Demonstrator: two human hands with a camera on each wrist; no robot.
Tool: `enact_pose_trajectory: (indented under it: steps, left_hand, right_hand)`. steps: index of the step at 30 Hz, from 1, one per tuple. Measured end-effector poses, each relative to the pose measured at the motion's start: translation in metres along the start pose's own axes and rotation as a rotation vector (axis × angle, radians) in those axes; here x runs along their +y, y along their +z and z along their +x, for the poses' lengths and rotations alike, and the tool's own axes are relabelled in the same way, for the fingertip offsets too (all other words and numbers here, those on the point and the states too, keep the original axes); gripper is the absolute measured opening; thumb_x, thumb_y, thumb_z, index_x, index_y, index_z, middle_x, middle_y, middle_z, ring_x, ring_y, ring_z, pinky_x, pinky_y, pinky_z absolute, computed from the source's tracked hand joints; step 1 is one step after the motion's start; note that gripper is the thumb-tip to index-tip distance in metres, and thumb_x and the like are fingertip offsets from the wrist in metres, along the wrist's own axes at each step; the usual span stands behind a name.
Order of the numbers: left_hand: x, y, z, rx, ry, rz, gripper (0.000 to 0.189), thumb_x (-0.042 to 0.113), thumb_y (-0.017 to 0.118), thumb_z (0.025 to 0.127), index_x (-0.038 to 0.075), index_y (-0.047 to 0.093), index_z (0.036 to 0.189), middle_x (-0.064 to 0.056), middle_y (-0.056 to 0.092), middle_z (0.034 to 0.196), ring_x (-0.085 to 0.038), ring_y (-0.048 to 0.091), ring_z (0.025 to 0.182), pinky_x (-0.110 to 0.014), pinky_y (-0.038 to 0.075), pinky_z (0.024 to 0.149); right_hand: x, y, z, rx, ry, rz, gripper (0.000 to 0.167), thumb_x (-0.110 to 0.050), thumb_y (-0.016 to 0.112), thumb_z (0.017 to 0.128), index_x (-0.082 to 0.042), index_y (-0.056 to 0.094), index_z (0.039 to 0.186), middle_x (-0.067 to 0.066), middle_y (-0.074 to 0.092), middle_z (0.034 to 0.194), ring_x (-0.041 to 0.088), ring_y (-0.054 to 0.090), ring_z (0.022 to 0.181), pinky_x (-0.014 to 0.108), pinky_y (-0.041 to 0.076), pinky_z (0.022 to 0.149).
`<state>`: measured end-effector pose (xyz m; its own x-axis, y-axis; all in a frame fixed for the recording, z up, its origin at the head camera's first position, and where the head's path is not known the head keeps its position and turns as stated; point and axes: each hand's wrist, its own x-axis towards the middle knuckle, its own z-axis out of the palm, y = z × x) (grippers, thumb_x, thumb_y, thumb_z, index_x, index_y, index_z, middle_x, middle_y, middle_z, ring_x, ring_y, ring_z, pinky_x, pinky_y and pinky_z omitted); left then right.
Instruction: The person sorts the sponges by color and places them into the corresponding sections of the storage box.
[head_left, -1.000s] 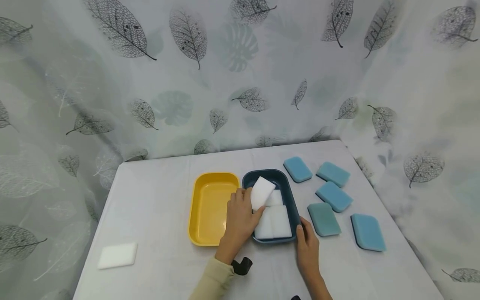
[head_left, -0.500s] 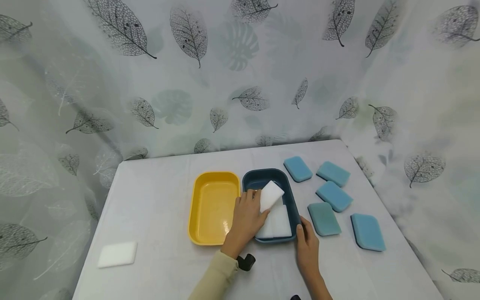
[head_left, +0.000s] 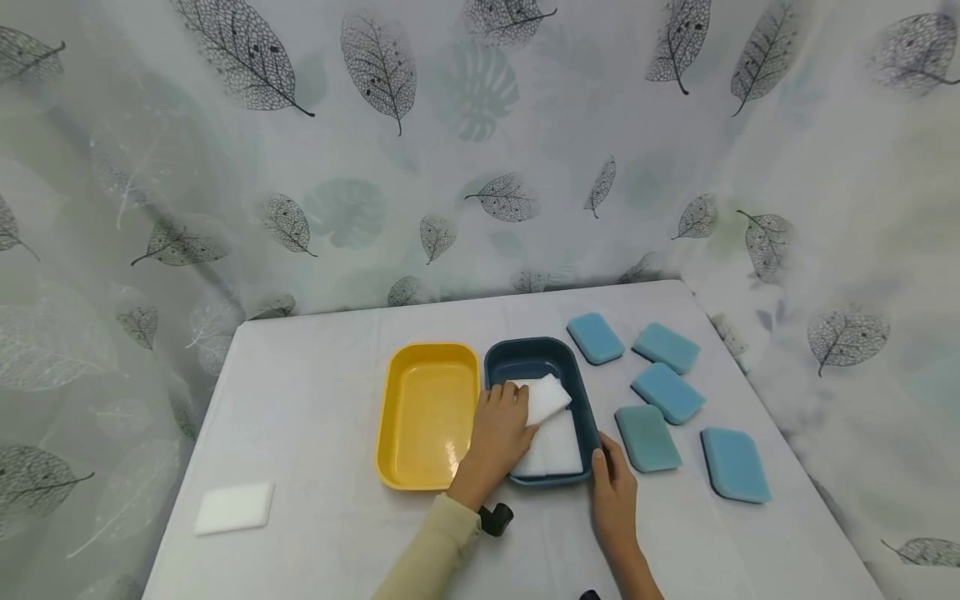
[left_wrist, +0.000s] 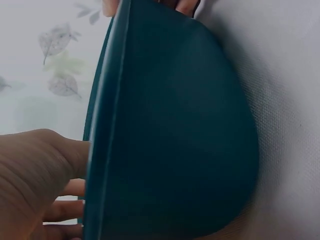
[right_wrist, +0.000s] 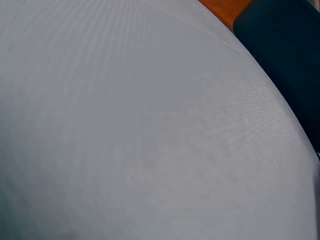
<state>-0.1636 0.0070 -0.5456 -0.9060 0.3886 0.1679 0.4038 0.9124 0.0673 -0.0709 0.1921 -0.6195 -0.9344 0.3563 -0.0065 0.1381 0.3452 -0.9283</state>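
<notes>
In the head view my left hand [head_left: 501, 433] reaches into the dark blue tray [head_left: 577, 383] and pinches a white sponge [head_left: 545, 398] between fingers and thumb. That sponge lies tilted, low over other white sponges [head_left: 551, 454] that fill the tray's near part. My right hand [head_left: 617, 500] holds the tray at its near right corner, thumb toward the front wall. The left wrist view faces the tray's outer wall [left_wrist: 170, 120]; part of my left hand [left_wrist: 37, 175] shows across the rim, and right-hand fingers [left_wrist: 186, 6] appear at the top edge.
A yellow tray [head_left: 427, 408] stands left of the blue one, side by side. A single white sponge [head_left: 235, 507] lies at the table's left. Several blue sponges [head_left: 735, 465] are spread on the right. Leaf-patterned cloth [head_left: 480, 150] hangs behind the table.
My left hand has moved slightly right and lowered the white sponge from a steep tilt to nearly flat in the tray. The right hand has stayed at the corner.
</notes>
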Motion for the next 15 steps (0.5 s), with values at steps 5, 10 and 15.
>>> enact_pose_trajectory:
  steps: [5, 10, 15]
  left_hand:
    - [-0.0002, 0.0011, -0.0010, -0.026, 0.016, 0.071, 0.056, 0.051, 0.076, 0.091, 0.011, 0.068, 0.130, -0.006, 0.068, 0.116, -0.023, 0.059, 0.106, -0.037, 0.046, 0.090]
    - [0.0000, 0.0014, -0.0006, -0.032, 0.018, 0.087, 0.056, 0.051, 0.075, 0.093, 0.011, 0.067, 0.131, -0.005, 0.067, 0.116, -0.022, 0.057, 0.105, -0.037, 0.045, 0.089]
    - [0.0016, 0.0016, -0.0004, -0.029, 0.020, 0.091, 0.058, 0.051, 0.076, 0.092, 0.010, 0.066, 0.133, -0.006, 0.067, 0.118, -0.023, 0.058, 0.105, -0.037, 0.045, 0.089]
  right_hand:
    - [-0.0013, 0.0008, -0.0003, -0.006, 0.012, -0.010, 0.048, -0.039, 0.043, 0.113, -0.012, 0.051, 0.151, 0.015, 0.055, 0.154, 0.029, 0.053, 0.143, -0.007, 0.031, 0.096]
    - [-0.0006, 0.0013, 0.0008, -0.010, 0.012, -0.023, 0.049, -0.041, 0.042, 0.113, -0.012, 0.051, 0.151, 0.015, 0.055, 0.154, 0.030, 0.053, 0.143, -0.008, 0.030, 0.096]
    - [-0.0008, 0.0006, 0.0005, -0.003, 0.015, -0.028, 0.049, -0.040, 0.042, 0.113, -0.011, 0.050, 0.152, 0.016, 0.054, 0.155, 0.031, 0.052, 0.144, -0.008, 0.029, 0.096]
